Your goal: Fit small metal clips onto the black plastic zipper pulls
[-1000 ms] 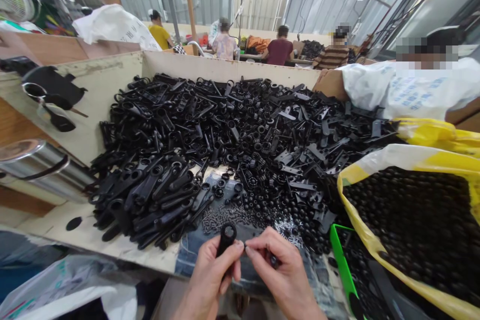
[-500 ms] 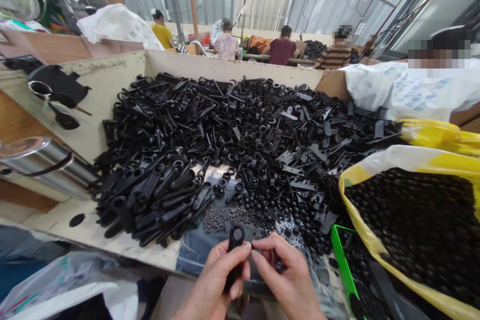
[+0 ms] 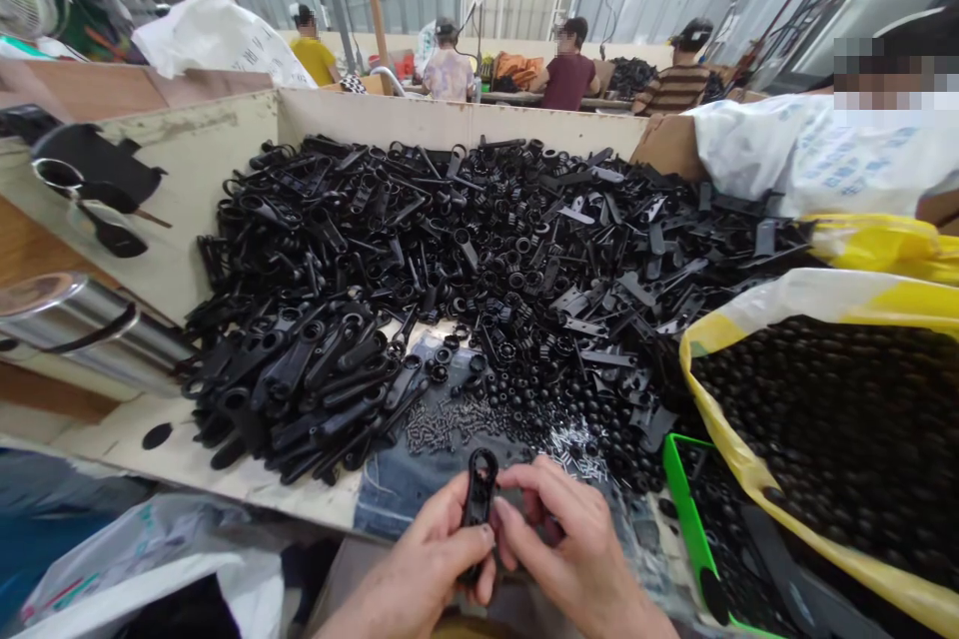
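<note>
My left hand grips a black plastic lever with a ring end, held upright near the bottom middle. My right hand is closed beside it, fingertips pinched against the lever's side; what they hold is too small to make out. Just beyond the hands lie small screws and black caps on a piece of denim cloth. A large heap of black plastic levers and flat parts fills the bench behind.
A yellow bag of small black round parts and a green bin sit at right. The bench has a pale board wall. A steel cylinder lies at left. Several people work at a far table.
The lever has shifted slightly right and stands more upright between my hands. My right fingers have closed in tighter against it. The view has tilted down a little.
</note>
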A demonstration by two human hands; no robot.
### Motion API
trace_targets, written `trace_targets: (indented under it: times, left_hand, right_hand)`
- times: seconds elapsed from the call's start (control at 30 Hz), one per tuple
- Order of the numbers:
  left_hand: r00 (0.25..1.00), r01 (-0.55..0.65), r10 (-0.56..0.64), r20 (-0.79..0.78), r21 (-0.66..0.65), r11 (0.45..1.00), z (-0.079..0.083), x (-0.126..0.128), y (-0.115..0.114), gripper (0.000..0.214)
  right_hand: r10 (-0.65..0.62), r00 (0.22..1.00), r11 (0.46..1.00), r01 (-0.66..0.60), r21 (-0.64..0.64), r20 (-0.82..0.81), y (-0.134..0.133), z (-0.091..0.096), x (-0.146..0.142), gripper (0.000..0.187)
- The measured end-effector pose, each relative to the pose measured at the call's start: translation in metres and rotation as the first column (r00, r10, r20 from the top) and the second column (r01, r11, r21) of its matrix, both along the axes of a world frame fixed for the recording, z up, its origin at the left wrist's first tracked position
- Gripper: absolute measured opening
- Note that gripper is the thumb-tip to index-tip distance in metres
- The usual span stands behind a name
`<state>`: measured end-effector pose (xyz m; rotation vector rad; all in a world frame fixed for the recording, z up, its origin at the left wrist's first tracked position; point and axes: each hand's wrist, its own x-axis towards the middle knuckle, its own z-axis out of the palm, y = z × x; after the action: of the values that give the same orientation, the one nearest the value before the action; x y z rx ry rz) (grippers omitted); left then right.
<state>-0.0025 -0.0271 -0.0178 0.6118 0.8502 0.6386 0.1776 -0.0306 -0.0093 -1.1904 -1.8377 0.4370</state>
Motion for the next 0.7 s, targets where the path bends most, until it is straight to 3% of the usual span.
trace_targets:
  times: [0.23, 0.47, 0.6, 0.7]
  left_hand:
    - [0.975, 0.117, -0.083, -0.207, 0.155, 0.981, 0.001, -0.005, 0.003, 0.046]
    - [0.872, 0.052, 0.039, -0.489, 0.172, 0.984, 0.002, -0.014, -0.002, 0.058]
    - [0.813, 0.187, 0.010, -0.583, 0.277, 0.942, 0.006, -0.015, -0.002, 0.047]
    - [0.796, 0.236, 0.010, -0.606, 0.326, 0.915, 0.002, -0.018, -0.001, 0.052]
  right_hand:
    - [0.059, 0.997, 0.998, -0.061, 0.024, 0.057, 0.005, -0.003, 0.000, 0.012]
    - [0.055, 0.997, 0.998, -0.053, -0.039, 0.063, -0.004, 0.001, -0.006, 0.025]
    - [0.032, 0.990, 0.999, -0.035, 0.021, 0.138, -0.011, -0.001, -0.009, 0.025]
    - [0.033, 0.965, 0.993, -0.061, 0.099, 0.260, -0.017, -0.003, -0.009, 0.028]
